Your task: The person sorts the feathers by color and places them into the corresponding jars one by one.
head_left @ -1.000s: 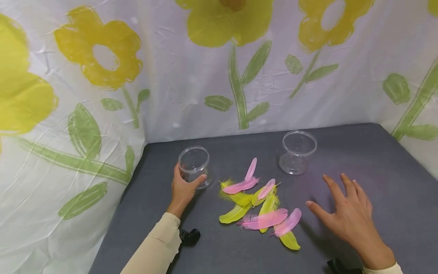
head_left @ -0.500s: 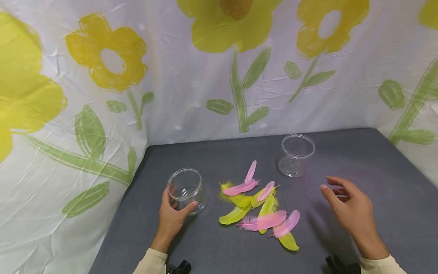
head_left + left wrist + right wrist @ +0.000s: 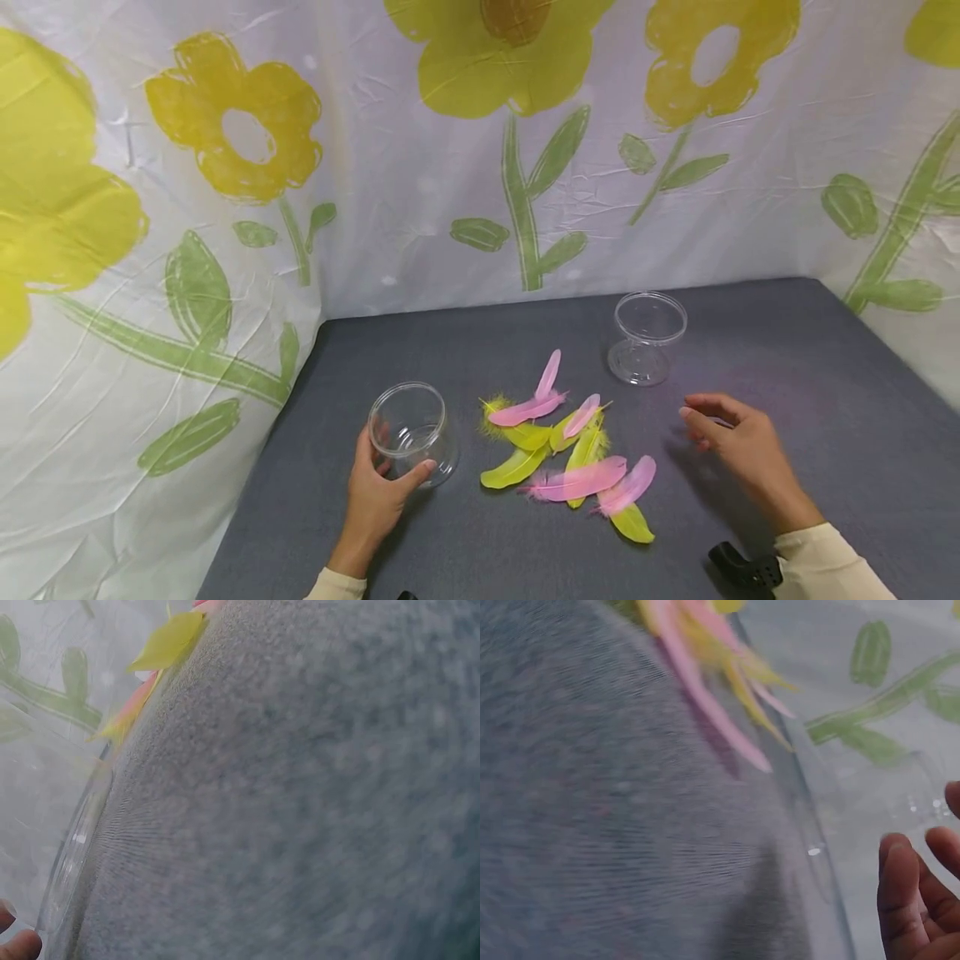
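Note:
My left hand [image 3: 377, 500] grips a clear plastic jar [image 3: 411, 442] low on its side, thumb at the front and fingers around the back. The jar is open at the top and has nothing in it. In the left wrist view, fingertips [image 3: 21, 946] show beside the jar's base. Right of the feathers, my right hand [image 3: 746, 450] hovers over the table with loosely bent fingers and holds nothing. Between the hands lies a loose group of pink feathers [image 3: 585, 480] and yellow feathers [image 3: 516, 469], some overlapping.
A second clear plastic jar [image 3: 643, 337] stands upright toward the back right of the grey table [image 3: 480, 550]. Behind and beside the table hangs a white cloth [image 3: 390, 167] printed with yellow flowers. A black wrist strap [image 3: 742, 568] sits at the right sleeve.
My left hand has brought its jar toward me and slightly left. My right hand's spread fingers have drawn together and bent, with the hand drifting a little left. The feathers lie as before.

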The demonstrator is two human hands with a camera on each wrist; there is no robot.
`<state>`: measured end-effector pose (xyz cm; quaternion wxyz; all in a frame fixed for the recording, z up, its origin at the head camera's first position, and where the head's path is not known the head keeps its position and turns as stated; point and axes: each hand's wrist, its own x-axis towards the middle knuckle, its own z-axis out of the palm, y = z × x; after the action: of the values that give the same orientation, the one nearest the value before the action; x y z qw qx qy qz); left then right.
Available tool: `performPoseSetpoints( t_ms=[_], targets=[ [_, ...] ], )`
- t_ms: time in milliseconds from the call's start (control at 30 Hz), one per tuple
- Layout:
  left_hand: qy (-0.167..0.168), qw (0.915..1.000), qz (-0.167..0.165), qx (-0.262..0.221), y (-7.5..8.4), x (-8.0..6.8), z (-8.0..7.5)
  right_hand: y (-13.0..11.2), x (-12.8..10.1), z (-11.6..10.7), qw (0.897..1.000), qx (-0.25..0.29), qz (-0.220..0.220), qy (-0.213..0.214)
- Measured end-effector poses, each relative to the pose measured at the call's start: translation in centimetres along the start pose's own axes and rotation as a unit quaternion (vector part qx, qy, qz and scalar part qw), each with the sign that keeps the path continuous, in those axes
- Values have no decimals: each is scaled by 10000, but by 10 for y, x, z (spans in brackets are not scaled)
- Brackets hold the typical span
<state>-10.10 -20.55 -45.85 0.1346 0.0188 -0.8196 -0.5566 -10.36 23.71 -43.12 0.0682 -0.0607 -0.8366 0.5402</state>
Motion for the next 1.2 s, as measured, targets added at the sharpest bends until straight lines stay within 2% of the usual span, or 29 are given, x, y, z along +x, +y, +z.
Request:
performPoseSetpoints(
  t_ms=[267, 400, 633, 867, 1033, 1200],
  targets=[
    [126, 9998, 152, -6, -1, -2, 1, 7, 0, 20, 9932, 378, 299, -1057],
    [123, 9999, 108, 23, -1, -2, 1, 7, -1, 27, 9901, 370, 376, -1304],
    [87, 9999, 43, 31, 0, -2, 1, 9, -5, 34, 9885, 255, 342, -1449],
    [92, 9999, 80, 27, 1, -4, 1, 8, -9, 30, 9882, 663, 388, -1329],
    [73, 9999, 105, 8, 1, -4, 1, -9, -12, 18, 9886, 773, 383, -1231],
    [87, 9999, 56, 12, 0, -3, 0, -25, -9, 7, 9919, 589, 275, -1090]
  ],
)
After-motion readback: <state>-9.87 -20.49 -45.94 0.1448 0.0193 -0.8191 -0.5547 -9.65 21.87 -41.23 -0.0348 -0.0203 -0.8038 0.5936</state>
